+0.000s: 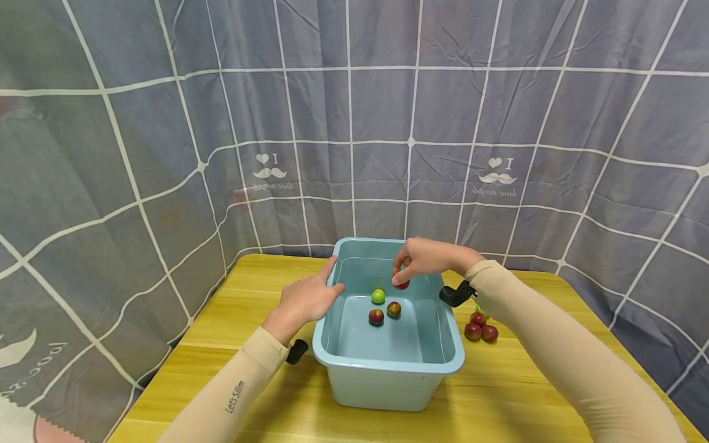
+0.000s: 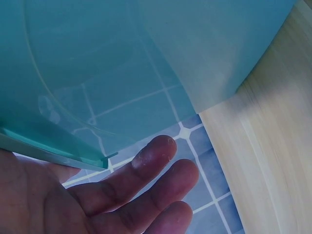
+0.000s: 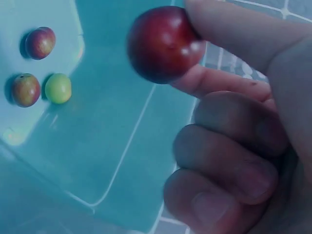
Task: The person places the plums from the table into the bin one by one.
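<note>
A light blue plastic basin [image 1: 388, 367] stands on the wooden table. Inside, on its floor, lie two red plums [image 1: 376, 317] and a green plum [image 1: 378, 296]. My right hand [image 1: 423, 257] is over the basin's far right part. Its thumb and index finger pinch a dark red plum [image 3: 165, 45], while the other fingers curl into the palm. My left hand [image 1: 310, 297] rests on the basin's left rim, thumb over the edge. In the left wrist view its loosely extended fingers [image 2: 156, 151] lie outside the basin wall.
To the right of the basin, several dark red plums [image 1: 473, 331] sit on the table [image 1: 277, 394], with a green one [image 1: 480, 311] partly hidden behind my right forearm. A grey gridded curtain [image 1: 382, 111] hangs around the table's back and sides.
</note>
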`<state>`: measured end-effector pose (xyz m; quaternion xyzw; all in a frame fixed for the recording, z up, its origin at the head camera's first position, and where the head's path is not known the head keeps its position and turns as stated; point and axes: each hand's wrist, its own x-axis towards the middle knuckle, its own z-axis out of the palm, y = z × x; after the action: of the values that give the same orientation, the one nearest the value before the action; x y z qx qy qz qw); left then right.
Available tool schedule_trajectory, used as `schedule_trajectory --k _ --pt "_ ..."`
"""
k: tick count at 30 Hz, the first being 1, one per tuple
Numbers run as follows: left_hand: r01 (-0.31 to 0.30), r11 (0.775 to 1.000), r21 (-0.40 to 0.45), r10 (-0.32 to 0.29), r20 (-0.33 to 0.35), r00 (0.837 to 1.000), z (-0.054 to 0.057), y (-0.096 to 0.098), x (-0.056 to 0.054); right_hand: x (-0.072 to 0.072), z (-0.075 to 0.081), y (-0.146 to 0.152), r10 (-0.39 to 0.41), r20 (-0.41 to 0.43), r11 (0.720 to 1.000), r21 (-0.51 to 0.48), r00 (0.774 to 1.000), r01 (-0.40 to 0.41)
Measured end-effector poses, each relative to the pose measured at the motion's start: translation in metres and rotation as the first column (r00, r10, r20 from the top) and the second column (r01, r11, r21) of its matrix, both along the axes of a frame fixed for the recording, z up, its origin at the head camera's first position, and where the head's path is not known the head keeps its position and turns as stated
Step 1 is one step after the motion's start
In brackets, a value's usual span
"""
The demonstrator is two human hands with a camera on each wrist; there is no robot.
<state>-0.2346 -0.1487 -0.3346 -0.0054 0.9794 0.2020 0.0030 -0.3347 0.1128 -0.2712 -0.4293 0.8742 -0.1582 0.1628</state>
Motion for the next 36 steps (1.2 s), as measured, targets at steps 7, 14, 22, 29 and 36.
schedule_trajectory --k 7,14,22,29,36 --pt "-0.004 1.0 -0.013 0.004 0.0 1.0 0.0 0.0 -0.001 -0.001 -0.006 -0.014 0.05 0.03 0.992 0.115 0.998 -0.053" --pt "-0.002 1.0 -0.014 0.002 -0.007 1.0 0.001 0.0 -0.002 -0.001 -0.012 -0.024 0.021 0.047 0.977 0.211 0.999 -0.03" --pt "-0.001 1.0 -0.016 0.001 -0.008 1.0 0.0 -0.001 -0.001 -0.003 -0.024 -0.033 -0.022 0.125 0.96 0.279 0.992 -0.014" --pt "-0.011 1.0 -0.015 0.011 -0.012 1.0 -0.001 -0.001 0.0 -0.003 -0.029 -0.034 -0.039 0.119 0.953 0.302 0.992 0.001" --pt "-0.01 1.0 -0.009 0.01 -0.009 1.0 0.0 0.001 -0.001 -0.001 -0.024 -0.026 -0.039 0.116 0.971 0.237 0.992 0.011"
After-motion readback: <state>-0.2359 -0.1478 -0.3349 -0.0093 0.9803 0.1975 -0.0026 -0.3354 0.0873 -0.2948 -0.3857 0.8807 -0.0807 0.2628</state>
